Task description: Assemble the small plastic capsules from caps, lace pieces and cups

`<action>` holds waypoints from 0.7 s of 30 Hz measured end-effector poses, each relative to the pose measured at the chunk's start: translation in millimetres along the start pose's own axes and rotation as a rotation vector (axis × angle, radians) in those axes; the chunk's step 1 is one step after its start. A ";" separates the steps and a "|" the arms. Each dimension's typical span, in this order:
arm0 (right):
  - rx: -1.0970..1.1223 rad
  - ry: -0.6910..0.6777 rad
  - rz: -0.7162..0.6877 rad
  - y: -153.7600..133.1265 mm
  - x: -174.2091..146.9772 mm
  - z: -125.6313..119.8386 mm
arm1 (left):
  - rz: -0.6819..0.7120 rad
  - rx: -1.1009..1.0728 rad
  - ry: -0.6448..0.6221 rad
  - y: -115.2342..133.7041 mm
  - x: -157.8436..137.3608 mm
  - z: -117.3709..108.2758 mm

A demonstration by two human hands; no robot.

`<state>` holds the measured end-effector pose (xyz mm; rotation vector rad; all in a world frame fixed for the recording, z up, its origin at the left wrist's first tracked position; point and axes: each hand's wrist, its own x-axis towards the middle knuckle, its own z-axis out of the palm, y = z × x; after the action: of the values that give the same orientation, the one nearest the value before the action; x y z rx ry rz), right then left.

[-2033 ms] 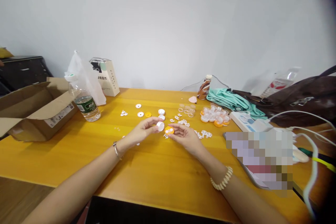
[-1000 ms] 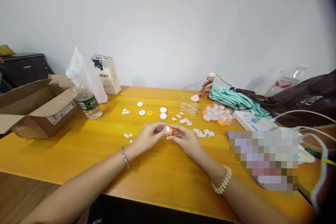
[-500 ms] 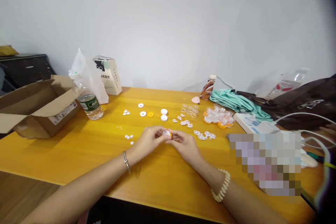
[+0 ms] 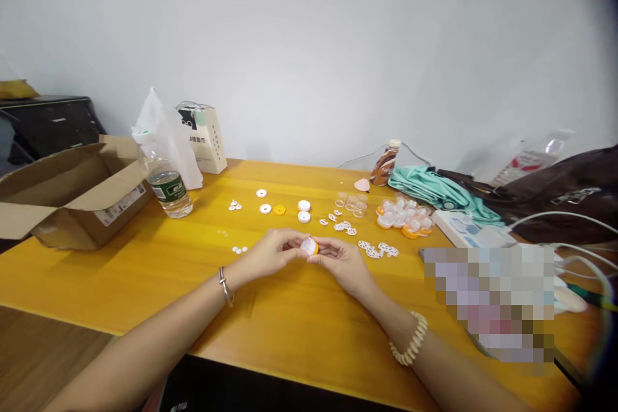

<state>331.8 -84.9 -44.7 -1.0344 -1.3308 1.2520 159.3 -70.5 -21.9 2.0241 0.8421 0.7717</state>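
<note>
Between the fingertips of both hands is a small round white-and-orange plastic piece with a clear part, held just above the table. My left hand pinches its left side, and my right hand grips its orange right side. Fingers cover part of it. Beyond the hands lie white rings, a yellow ring and two white round caps. White slotted discs and clear rings are to the right. Small white discs lie left of my left hand.
A cluster of orange-and-clear pieces sits at the right, near a teal cloth and a brown bottle. A power strip and cables are further right. At left stand an open cardboard box and a water bottle.
The held piece has turned slightly, so more of its white and clear side shows. Both hands keep their grip, and the whole view has shifted a little.
</note>
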 end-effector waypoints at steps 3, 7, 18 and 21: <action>-0.034 -0.002 -0.033 3.7 -1.3 0.0 | -0.024 0.003 0.004 -1.6 1.0 0.3; -0.125 0.006 -0.109 12.0 -3.0 -1.5 | -0.059 -0.045 0.014 -4.2 0.5 4.0; -0.026 -0.061 -0.041 6.1 0.2 -2.1 | 0.008 0.062 0.031 5.5 -2.9 1.3; -0.023 -0.085 0.003 7.3 2.1 -3.2 | -0.022 0.127 0.040 8.7 -3.1 -0.4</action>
<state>334.3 -81.6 -51.8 -1.0089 -1.4124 1.2976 159.7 -76.8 -15.1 2.1133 0.9555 0.7655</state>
